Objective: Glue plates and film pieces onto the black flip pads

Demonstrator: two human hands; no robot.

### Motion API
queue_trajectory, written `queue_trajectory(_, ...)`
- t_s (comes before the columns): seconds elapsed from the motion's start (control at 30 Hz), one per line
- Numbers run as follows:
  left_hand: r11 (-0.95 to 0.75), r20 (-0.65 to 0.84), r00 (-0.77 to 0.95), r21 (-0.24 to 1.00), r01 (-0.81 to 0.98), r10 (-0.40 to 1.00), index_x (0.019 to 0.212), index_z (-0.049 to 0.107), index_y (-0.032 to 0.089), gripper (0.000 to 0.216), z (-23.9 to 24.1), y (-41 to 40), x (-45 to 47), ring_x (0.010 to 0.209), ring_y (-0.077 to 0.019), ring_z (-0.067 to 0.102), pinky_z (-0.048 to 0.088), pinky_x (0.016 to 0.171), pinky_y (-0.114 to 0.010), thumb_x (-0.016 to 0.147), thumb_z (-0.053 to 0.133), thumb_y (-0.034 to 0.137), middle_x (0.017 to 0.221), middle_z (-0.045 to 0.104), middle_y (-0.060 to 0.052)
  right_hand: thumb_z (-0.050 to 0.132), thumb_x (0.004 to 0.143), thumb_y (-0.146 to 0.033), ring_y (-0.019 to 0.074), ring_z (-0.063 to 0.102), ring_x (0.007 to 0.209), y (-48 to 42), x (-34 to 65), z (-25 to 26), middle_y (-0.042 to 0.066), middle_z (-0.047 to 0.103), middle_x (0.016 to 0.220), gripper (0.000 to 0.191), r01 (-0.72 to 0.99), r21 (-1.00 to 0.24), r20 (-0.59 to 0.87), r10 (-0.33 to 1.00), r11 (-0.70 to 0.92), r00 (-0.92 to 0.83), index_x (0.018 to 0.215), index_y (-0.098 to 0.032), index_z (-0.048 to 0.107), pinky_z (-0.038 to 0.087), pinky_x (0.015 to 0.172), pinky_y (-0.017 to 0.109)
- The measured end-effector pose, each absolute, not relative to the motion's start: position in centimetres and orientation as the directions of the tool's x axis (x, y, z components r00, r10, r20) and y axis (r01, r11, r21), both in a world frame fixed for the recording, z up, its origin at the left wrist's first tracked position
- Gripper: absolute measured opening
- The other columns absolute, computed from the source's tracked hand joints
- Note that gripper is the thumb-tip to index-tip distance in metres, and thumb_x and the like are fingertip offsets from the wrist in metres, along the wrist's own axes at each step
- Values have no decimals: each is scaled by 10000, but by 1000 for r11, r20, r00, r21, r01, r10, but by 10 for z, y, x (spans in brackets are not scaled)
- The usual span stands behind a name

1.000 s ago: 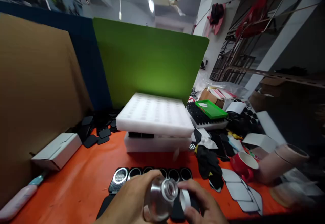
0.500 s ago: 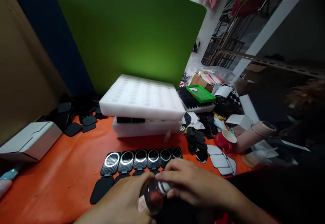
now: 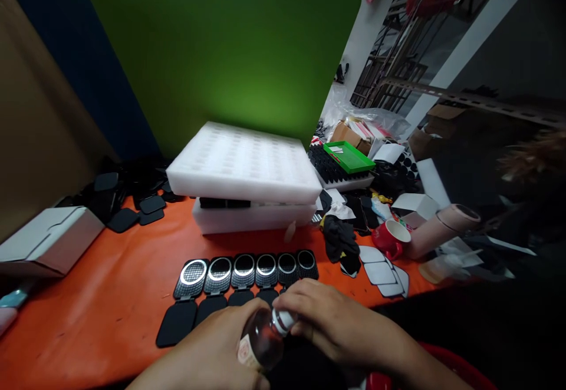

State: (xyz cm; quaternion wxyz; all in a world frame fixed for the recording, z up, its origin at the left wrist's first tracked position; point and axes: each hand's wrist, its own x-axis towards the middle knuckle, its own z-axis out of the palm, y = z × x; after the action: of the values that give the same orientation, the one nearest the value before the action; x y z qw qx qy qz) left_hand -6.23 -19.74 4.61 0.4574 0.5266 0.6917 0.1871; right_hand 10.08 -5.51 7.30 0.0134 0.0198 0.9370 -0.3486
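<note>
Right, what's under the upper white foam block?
A lower white foam block, with a black object showing in the gap at the front left. The upper block covers the rest, so anything deeper can't be seen.

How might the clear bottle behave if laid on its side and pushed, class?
The clear bottle would probably roll, since its body looks round. Its smooth, glossy surface may feel slippery, though the pale label could give some grip.
</note>
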Motion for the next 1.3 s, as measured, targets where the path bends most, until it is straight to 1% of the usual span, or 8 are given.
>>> queue_trajectory(0.2,366,-344,-150,738,567,927,898,545,259,406,47,-199,-56,720,-180,580,388,526,-209,511,661,302,842,632,43,486,852,-347,175,533,836,-60,100,55,49,588,931,286,126,-669,8,177,732,-984,1108,-222,509,436,763,297)
queue_trajectory(0.3,359,-343,-139,743,565,929,910,557,259,369,48,-203,-60,739,-194,587,401,550,-221,562,632,356,849,643,27,463,864,-309,181,537,865,-60,98,50,66,583,962,271,54,-656,29,96,753,-995,1121,-232,500,444,778,295)
queue_trajectory(0.4,333,-375,-40,765,552,926,935,568,283,366,53,-207,-67,776,-206,589,404,557,-225,581,620,360,861,646,29,448,870,-254,174,533,935,-58,98,45,70,560,1059,299,-39,-640,36,-21,767,-999,1168,-266,464,449,793,268)
queue_trajectory(0.6,331,-385,-17,767,550,923,963,570,300,356,57,-211,-71,804,-211,582,400,559,-233,613,596,354,885,648,30,477,864,-320,178,547,906,-57,100,40,53,579,1028,296,-56,-641,19,-57,765,-998,1157,-275,466,442,774,272)
queue_trajectory(0.8,282,-319,-80,662,694,944,906,553,250,343,49,-206,-60,710,-204,569,377,576,-261,605,602,408,818,639,6,536,817,-392,167,564,741,-68,96,44,25,623,813,228,185,-594,-63,184,783,-981,949,-209,573,409,651,254)
queue_trajectory(0.93,295,-232,-188,634,715,954,879,515,238,280,42,-203,-52,681,-187,561,351,556,-258,625,561,346,786,622,9,498,817,-469,161,530,629,-71,91,39,28,587,657,320,308,-502,-40,334,808,-942,758,-168,590,371,588,258)
queue_trajectory(1.13,328,-323,-128,697,637,938,904,498,248,343,39,-203,-53,720,-183,565,344,552,-235,585,607,310,804,611,27,518,847,-323,142,525,842,-64,96,45,30,587,917,246,144,-674,-5,191,725,-982,1060,-202,539,403,746,250)
queue_trajectory(1.3,400,-438,-25,795,456,899,918,517,259,413,42,-204,-58,723,-157,558,352,540,-206,530,657,252,822,604,59,517,854,-251,128,515,933,-58,100,58,48,543,1048,263,12,-767,19,43,641,-999,1114,-218,538,411,815,252)
